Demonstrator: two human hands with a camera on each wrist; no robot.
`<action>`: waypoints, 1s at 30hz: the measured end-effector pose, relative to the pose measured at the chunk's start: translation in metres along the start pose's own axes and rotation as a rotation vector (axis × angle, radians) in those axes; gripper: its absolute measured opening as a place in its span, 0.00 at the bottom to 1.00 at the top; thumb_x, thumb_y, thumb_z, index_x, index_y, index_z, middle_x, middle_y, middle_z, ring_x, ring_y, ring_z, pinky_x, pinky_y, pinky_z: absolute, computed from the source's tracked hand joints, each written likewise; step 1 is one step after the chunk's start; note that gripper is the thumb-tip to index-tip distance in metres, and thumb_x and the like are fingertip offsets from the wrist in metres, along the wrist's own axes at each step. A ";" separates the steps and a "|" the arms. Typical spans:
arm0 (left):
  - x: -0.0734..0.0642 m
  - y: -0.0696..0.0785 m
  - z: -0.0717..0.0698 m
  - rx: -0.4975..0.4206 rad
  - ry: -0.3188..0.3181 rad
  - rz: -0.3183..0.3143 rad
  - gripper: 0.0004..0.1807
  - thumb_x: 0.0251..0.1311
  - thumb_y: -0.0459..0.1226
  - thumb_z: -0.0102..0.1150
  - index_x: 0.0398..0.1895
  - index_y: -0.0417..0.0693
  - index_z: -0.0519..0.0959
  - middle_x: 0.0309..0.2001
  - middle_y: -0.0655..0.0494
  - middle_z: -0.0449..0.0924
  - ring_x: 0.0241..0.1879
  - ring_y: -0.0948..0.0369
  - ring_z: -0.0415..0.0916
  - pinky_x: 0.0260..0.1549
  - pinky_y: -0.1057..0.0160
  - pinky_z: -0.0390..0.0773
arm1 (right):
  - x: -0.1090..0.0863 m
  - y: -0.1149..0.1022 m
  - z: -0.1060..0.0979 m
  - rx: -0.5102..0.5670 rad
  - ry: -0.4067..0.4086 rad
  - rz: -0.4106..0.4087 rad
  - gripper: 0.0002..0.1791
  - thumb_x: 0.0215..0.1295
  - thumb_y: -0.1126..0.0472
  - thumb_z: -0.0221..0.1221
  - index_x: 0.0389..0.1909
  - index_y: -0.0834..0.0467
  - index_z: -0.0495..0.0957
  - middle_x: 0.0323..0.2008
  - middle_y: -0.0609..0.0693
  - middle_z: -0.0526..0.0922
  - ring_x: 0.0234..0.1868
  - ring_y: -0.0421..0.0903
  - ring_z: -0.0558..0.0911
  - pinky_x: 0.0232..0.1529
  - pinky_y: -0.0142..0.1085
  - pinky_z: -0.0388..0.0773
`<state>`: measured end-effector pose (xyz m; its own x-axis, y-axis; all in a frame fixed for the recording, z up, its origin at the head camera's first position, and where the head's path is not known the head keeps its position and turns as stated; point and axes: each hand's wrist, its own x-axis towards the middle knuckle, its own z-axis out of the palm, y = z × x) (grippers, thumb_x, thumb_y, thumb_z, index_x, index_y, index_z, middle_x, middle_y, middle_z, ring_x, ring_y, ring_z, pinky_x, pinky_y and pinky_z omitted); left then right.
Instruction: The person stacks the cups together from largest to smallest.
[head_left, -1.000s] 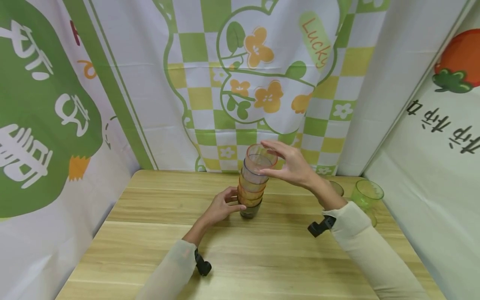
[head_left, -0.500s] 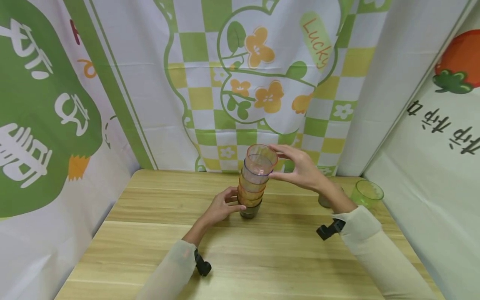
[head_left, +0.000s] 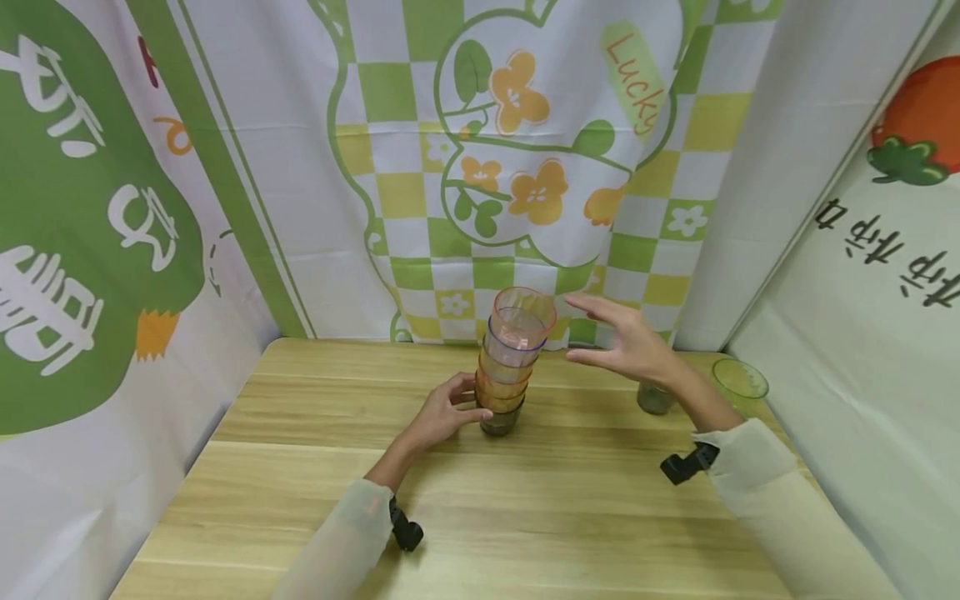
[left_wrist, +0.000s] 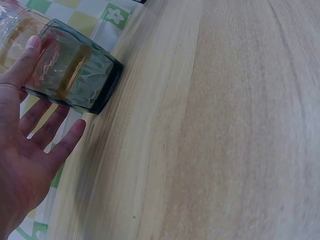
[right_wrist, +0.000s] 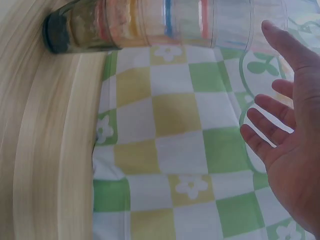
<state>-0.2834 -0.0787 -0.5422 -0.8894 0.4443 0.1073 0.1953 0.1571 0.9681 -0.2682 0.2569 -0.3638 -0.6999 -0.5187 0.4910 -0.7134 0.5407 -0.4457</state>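
Note:
A tall stack of nested clear tumblers (head_left: 504,367) stands on the wooden table, leaning slightly right. Its smoky grey bottom tumbler (left_wrist: 85,75) shows faceted sides in the left wrist view. Amber and orange ones sit above it, then a blue-rimmed one, and a red-rimmed tumbler (head_left: 525,308) tops the stack. My left hand (head_left: 442,417) holds the stack low down, thumb in front and fingers behind. To the right of the top tumbler is my right hand (head_left: 633,346), fingers and thumb spread, a small gap from the rim and holding nothing.
Behind my right forearm stands another smoky grey tumbler (head_left: 654,400). A green tumbler (head_left: 740,379) is near the table's right back corner, partly hidden by the arm. A checkered curtain (head_left: 412,196) hangs at the back edge of the wooden table (head_left: 480,517).
My right hand has let go of the red-rimmed top tumbler and moved right, away from the stack. The left hand and the stack have stayed in place.

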 end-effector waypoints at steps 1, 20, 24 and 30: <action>0.000 0.000 0.000 -0.001 0.000 0.000 0.32 0.61 0.43 0.79 0.68 0.52 0.77 0.67 0.50 0.79 0.68 0.45 0.76 0.67 0.42 0.76 | -0.002 0.002 -0.001 -0.010 -0.003 0.000 0.45 0.55 0.63 0.80 0.74 0.62 0.72 0.71 0.64 0.76 0.70 0.64 0.76 0.66 0.58 0.78; 0.000 -0.001 -0.001 -0.025 -0.008 -0.003 0.33 0.61 0.44 0.79 0.69 0.53 0.76 0.68 0.50 0.78 0.69 0.45 0.75 0.68 0.41 0.76 | -0.036 0.026 -0.024 -0.062 -0.054 0.036 0.45 0.51 0.61 0.82 0.72 0.61 0.75 0.69 0.65 0.78 0.68 0.68 0.76 0.67 0.69 0.71; 0.000 -0.001 0.000 -0.016 -0.001 0.000 0.33 0.62 0.43 0.78 0.69 0.53 0.76 0.68 0.51 0.78 0.68 0.44 0.75 0.68 0.41 0.76 | -0.042 0.029 -0.029 -0.042 -0.071 0.035 0.44 0.53 0.62 0.81 0.71 0.66 0.74 0.68 0.68 0.77 0.67 0.70 0.76 0.66 0.71 0.70; 0.000 -0.001 0.000 -0.008 0.001 0.006 0.33 0.62 0.43 0.78 0.69 0.54 0.76 0.67 0.51 0.79 0.68 0.44 0.76 0.67 0.41 0.76 | -0.051 0.036 -0.037 -0.064 -0.114 0.084 0.43 0.54 0.59 0.81 0.71 0.63 0.75 0.69 0.68 0.75 0.70 0.72 0.72 0.66 0.74 0.67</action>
<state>-0.2837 -0.0788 -0.5432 -0.8888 0.4440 0.1133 0.1971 0.1471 0.9693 -0.2564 0.3275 -0.3769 -0.7590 -0.5397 0.3641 -0.6510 0.6247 -0.4311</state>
